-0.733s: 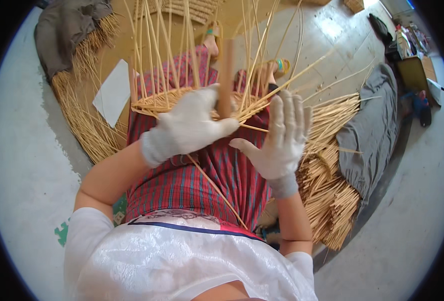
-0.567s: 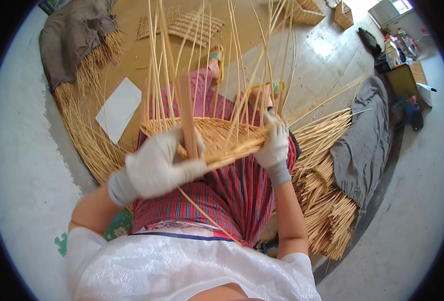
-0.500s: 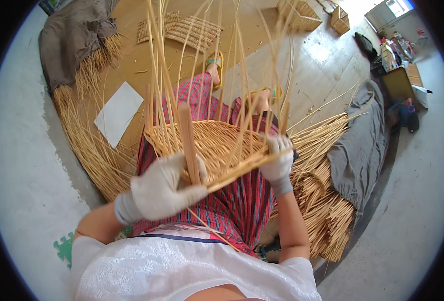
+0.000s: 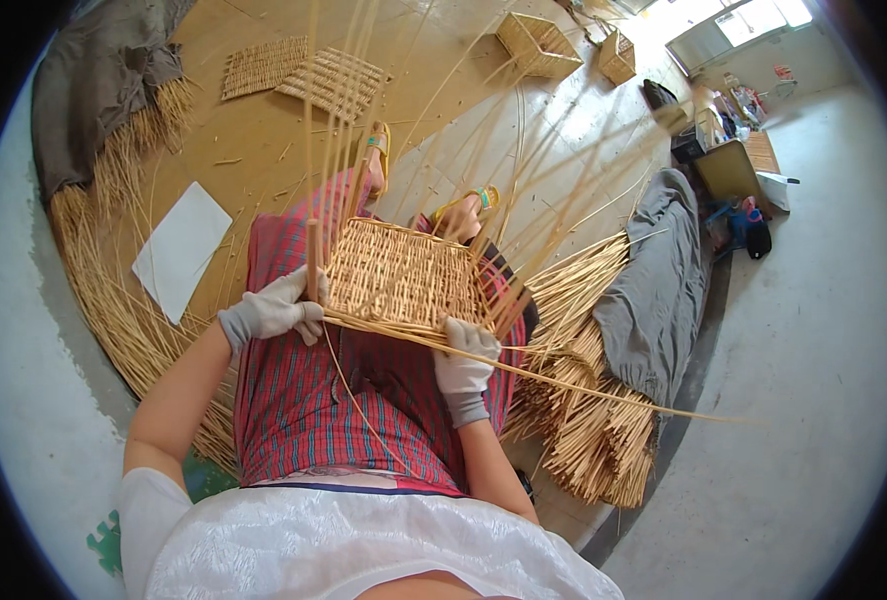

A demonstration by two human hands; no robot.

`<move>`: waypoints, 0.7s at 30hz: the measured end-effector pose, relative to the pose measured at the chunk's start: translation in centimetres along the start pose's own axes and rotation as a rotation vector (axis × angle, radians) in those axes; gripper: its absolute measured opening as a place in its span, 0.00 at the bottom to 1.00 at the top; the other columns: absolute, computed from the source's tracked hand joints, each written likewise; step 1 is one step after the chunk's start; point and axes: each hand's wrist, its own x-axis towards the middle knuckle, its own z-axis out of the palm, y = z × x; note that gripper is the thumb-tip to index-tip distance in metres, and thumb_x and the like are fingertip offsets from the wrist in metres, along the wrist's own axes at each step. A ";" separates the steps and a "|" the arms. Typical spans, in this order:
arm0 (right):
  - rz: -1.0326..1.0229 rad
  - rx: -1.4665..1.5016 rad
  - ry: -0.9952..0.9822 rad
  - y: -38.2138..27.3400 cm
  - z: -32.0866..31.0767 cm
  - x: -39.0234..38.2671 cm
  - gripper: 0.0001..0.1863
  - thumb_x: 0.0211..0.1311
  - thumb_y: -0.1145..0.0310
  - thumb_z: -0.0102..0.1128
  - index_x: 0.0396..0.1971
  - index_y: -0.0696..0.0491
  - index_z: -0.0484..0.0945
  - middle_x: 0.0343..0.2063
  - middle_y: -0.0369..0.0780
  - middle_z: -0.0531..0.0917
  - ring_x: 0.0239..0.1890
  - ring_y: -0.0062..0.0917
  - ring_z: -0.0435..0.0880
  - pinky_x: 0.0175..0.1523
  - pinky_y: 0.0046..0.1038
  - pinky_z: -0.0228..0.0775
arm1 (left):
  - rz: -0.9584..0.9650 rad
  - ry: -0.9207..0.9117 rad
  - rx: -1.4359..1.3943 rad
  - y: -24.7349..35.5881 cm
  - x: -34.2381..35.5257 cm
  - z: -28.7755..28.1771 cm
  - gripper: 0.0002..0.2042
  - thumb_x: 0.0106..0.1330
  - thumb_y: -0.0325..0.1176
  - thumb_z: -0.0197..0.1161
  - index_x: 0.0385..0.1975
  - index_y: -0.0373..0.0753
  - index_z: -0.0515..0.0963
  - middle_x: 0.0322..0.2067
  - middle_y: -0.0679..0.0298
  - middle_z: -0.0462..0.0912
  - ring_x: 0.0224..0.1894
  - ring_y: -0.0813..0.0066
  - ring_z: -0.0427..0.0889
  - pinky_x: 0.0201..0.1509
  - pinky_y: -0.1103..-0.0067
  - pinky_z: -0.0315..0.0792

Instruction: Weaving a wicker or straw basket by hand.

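Observation:
A rectangular wicker basket base (image 4: 403, 270) with tall upright rods sits over my lap on red checked cloth (image 4: 313, 430). My gloved left hand (image 4: 283, 308) is closed on its near left corner, beside a short wooden post (image 4: 313, 258). My gloved right hand (image 4: 466, 355) grips the near edge toward the right corner, fingers bent over it. A long cane (image 4: 613, 390) runs from this near edge out to the right, and a thin strand (image 4: 353, 400) hangs from the left part down toward my waist.
Cane bundles lie at left (image 4: 103, 260) and right (image 4: 593, 440), under grey cloths (image 4: 643, 300). A white sheet (image 4: 178, 245) lies at left. Woven panels (image 4: 328, 80) and two wicker boxes (image 4: 535, 45) are ahead. A cluttered bench (image 4: 733, 160) stands at back right.
The base has turned flatter and shifted slightly left, showing more of its weave. My right hand, open earlier, grips the edge lower and farther left. The long cane now extends to the right.

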 end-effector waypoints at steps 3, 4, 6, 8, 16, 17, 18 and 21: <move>0.032 -0.027 0.062 -3.1 -3.1 -0.5 0.27 0.52 0.58 0.75 0.55 0.45 0.80 0.48 0.37 0.81 0.54 0.38 0.79 0.64 0.46 0.63 | -0.004 0.040 -0.041 -1.3 0.6 -1.2 0.12 0.71 0.19 0.56 0.46 0.43 0.63 0.36 0.61 0.74 0.34 0.66 0.86 0.37 0.70 0.87; -0.005 -0.027 0.043 -4.0 -4.7 -0.9 0.32 0.51 0.59 0.77 0.59 0.45 0.79 0.53 0.40 0.79 0.59 0.42 0.78 0.68 0.45 0.63 | -0.027 0.049 -0.068 -1.5 0.5 -1.2 0.12 0.71 0.20 0.56 0.45 0.43 0.63 0.36 0.61 0.74 0.34 0.67 0.86 0.37 0.70 0.87; -0.099 0.168 -0.078 -5.6 -6.7 -0.6 0.32 0.51 0.62 0.78 0.58 0.47 0.79 0.53 0.40 0.79 0.59 0.43 0.77 0.66 0.44 0.66 | -0.012 0.108 -0.053 -1.5 0.4 -0.8 0.11 0.72 0.20 0.56 0.45 0.42 0.63 0.36 0.61 0.74 0.35 0.67 0.86 0.37 0.70 0.87; -0.281 0.476 -0.020 -7.3 -7.4 1.0 0.26 0.56 0.67 0.74 0.56 0.50 0.80 0.52 0.41 0.81 0.59 0.41 0.78 0.64 0.40 0.71 | -0.029 0.108 -0.056 -1.3 0.5 -0.3 0.11 0.72 0.21 0.57 0.45 0.42 0.63 0.36 0.61 0.74 0.35 0.67 0.86 0.37 0.71 0.87; -0.186 0.497 0.167 -17.4 2.0 20.5 0.35 0.69 0.70 0.62 0.71 0.61 0.58 0.50 0.52 0.83 0.53 0.33 0.85 0.56 0.31 0.78 | -0.026 0.125 0.115 -1.0 1.4 -0.1 0.09 0.70 0.28 0.63 0.40 0.40 0.67 0.28 0.63 0.77 0.23 0.70 0.85 0.28 0.74 0.84; -0.081 0.716 -0.010 -18.0 2.6 23.3 0.31 0.69 0.65 0.62 0.67 0.58 0.63 0.46 0.50 0.84 0.46 0.37 0.86 0.51 0.35 0.79 | -0.043 0.084 0.067 -1.0 1.4 -0.2 0.09 0.70 0.30 0.64 0.41 0.39 0.69 0.30 0.62 0.78 0.23 0.69 0.85 0.29 0.75 0.84; 0.074 0.920 -0.274 -18.1 2.9 25.4 0.28 0.68 0.59 0.63 0.63 0.55 0.68 0.42 0.47 0.85 0.38 0.41 0.87 0.46 0.38 0.80 | -0.046 0.115 0.060 -1.0 1.5 -0.3 0.09 0.70 0.30 0.64 0.41 0.39 0.69 0.30 0.62 0.78 0.23 0.69 0.85 0.29 0.75 0.84; 0.078 1.452 -0.255 -17.6 2.2 28.3 0.21 0.69 0.61 0.61 0.57 0.52 0.70 0.32 0.39 0.85 0.27 0.34 0.84 0.35 0.36 0.79 | -0.075 0.108 -0.008 -1.3 1.7 -0.2 0.08 0.70 0.29 0.65 0.41 0.40 0.72 0.30 0.63 0.79 0.24 0.70 0.85 0.29 0.74 0.85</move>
